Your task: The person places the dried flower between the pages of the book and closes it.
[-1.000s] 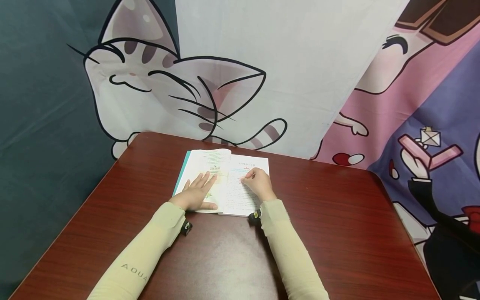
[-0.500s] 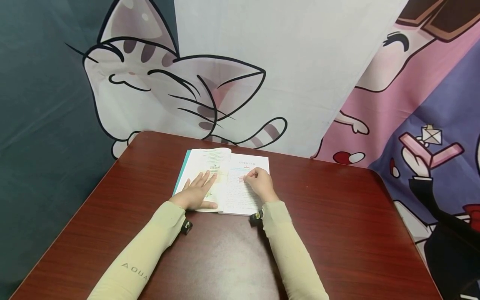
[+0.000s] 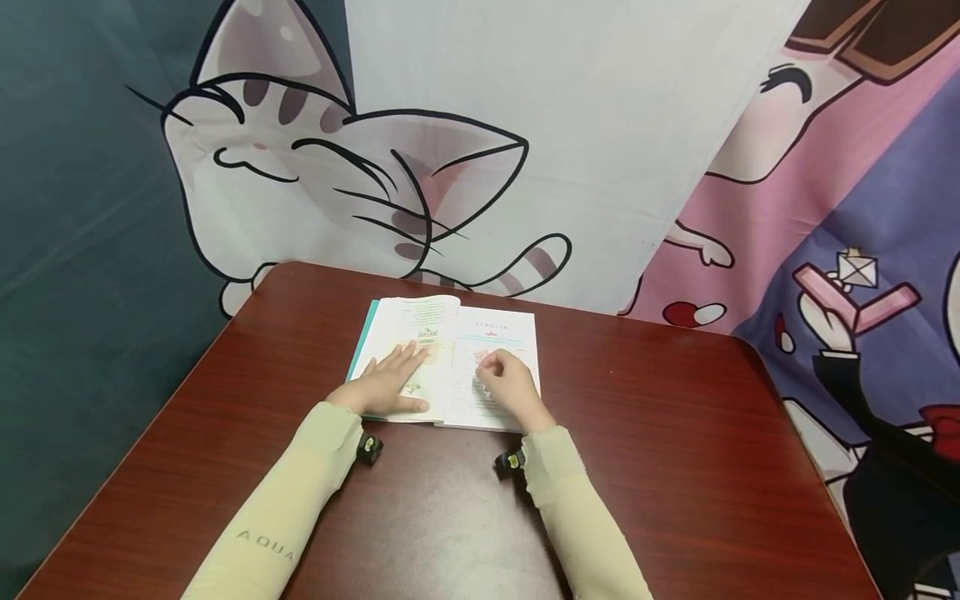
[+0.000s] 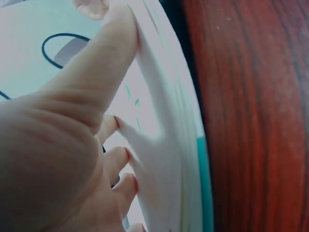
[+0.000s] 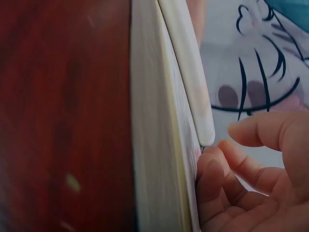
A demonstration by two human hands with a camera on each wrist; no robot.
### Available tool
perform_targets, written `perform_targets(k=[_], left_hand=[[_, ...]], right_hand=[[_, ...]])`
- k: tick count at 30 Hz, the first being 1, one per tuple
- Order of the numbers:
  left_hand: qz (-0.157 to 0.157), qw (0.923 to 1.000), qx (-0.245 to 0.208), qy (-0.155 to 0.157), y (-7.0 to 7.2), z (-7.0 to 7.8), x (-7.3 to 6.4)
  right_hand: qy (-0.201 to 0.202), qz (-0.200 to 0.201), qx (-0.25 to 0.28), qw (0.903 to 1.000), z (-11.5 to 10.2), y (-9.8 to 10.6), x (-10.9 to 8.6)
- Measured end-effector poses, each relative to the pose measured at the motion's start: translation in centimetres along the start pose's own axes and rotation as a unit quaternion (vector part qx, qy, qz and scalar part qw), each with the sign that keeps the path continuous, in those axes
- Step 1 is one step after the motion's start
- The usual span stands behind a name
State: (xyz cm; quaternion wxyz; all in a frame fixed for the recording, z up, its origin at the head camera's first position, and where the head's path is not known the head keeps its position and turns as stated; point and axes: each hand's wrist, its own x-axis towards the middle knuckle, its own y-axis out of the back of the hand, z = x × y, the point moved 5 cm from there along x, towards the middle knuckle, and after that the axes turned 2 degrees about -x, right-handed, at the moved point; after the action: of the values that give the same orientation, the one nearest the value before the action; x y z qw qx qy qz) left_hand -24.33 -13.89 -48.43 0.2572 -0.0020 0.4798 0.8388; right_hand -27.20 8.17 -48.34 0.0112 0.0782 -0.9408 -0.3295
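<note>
A thick book with a teal cover lies spread on the table, text and small drawings on its pages. On the left page my left hand rests flat, fingers spread, thumb along the lower part of the page. Over the right page, just below a small red drawing, is my right hand with curled fingers. In the right wrist view its thumb and index fingertip are close together, nothing visible between them, and its lower fingers lie right at the page. The left pages bulge upward near the spine.
The reddish-brown table extends around the book on all sides. A small black wrist camera hangs by the left cuff, another by the right. Behind the table hangs a cloth printed with a cartoon cat.
My right hand has drawn back down the right page toward me, from the red drawing, uncovering more print. The left hand stays in place on the left page.
</note>
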Motion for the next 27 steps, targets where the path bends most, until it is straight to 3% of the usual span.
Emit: perform_targets(k=[5,10,13,22,27], left_hand=[[0.020,0.9997,-0.009,0.005,0.4,-0.6,-0.2],[0.101,0.9944,-0.027,-0.010,1.8,-0.7,-0.8],[0.139,0.9898,-0.033,-0.001,2.3,-0.8,-1.2],[0.196,0.9774,-0.070,0.034,2.3,-1.6,-2.6],[0.216,0.9715,-0.088,0.040,2.3,-1.6,-3.3]], right_hand=[[0.035,-0.043,-0.017,0.9983,-1.3,-1.4,-1.3],[0.066,-0.088,-0.027,0.9936,-3.1,-3.0,-2.7],[0.072,-0.105,-0.049,0.9906,-4.1,-3.7,-3.4],[0.054,-0.085,-0.147,0.9840,-5.5,-5.1,-4.7],[0.061,-0.071,-0.169,0.9811,-5.8,-5.0,-4.8]])
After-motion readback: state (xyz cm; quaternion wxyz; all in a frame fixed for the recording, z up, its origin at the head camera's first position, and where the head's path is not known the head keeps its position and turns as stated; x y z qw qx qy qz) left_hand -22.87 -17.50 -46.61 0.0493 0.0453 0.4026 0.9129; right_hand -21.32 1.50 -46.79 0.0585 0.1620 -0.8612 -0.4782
